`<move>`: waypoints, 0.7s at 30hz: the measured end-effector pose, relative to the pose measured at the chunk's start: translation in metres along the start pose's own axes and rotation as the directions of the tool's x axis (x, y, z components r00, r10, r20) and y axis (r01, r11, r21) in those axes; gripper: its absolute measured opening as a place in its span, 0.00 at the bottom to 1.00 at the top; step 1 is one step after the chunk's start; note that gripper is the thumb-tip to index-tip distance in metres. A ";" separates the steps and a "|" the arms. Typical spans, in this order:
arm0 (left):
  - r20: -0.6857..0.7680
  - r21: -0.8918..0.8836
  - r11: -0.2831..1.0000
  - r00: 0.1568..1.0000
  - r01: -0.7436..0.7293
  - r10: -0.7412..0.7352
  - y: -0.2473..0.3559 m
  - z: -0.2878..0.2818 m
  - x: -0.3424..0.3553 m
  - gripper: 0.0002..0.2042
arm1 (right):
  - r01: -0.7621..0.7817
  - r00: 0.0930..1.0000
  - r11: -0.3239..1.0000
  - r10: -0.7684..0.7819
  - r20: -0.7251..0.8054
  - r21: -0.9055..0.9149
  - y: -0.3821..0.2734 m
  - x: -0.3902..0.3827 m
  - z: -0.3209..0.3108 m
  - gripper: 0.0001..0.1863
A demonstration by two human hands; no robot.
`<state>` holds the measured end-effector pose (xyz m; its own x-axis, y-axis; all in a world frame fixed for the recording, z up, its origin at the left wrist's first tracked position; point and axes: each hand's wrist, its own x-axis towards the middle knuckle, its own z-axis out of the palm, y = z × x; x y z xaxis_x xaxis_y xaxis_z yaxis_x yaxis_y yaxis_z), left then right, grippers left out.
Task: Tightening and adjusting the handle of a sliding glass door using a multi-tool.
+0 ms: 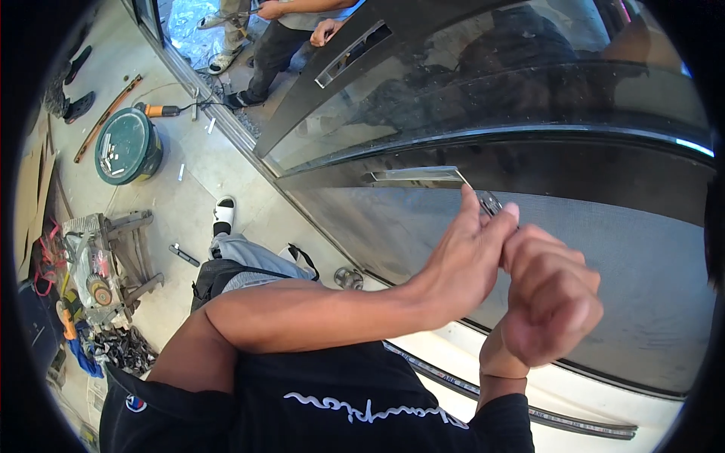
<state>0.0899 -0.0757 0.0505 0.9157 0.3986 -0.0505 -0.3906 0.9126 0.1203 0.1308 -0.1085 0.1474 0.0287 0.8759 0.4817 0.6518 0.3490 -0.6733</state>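
Note:
Both my hands are at a dark-framed sliding door panel (529, 170) with a mesh-like grey lower surface. A long silver slot fitting (420, 175) lies in its frame. My right hand (550, 291) is closed in a fist around the rear of a slim, shiny metal tool (491, 202), whose handle is mostly hidden. My left hand (464, 260) steadies the front of this tool between thumb and fingers. Its thin tip meets the right end of the slot fitting. Which kind of tool it is I cannot make out.
A second dark door panel with an open slot (353, 54) stands beyond. Co-workers' legs (279, 57) show at the doorway. Left are a lidded green bucket (128, 143), an orange power tool (160, 111) and a cluttered work stand (113, 257). Black strips (581, 424) lie near my right side.

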 end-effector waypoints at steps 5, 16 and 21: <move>-0.025 0.056 0.998 0.999 -0.037 0.038 0.006 0.005 0.000 0.17 | -0.057 0.998 0.982 0.054 -0.020 -0.180 -0.003 0.002 0.002 0.29; -0.034 0.170 0.984 0.999 0.043 -0.037 0.020 -0.006 0.001 0.25 | -0.008 1.000 0.999 0.009 0.027 -0.042 0.001 0.010 0.012 0.29; -0.056 0.033 0.999 0.998 -0.023 0.025 0.021 0.003 -0.003 0.35 | -0.126 0.991 0.991 0.123 -0.054 -0.044 0.005 0.018 0.016 0.31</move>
<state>0.0789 -0.0580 0.0557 0.8991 0.4256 -0.1027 -0.4084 0.8997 0.1540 0.1225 -0.0858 0.1435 0.1501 0.8927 0.4249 0.6756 0.2211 -0.7033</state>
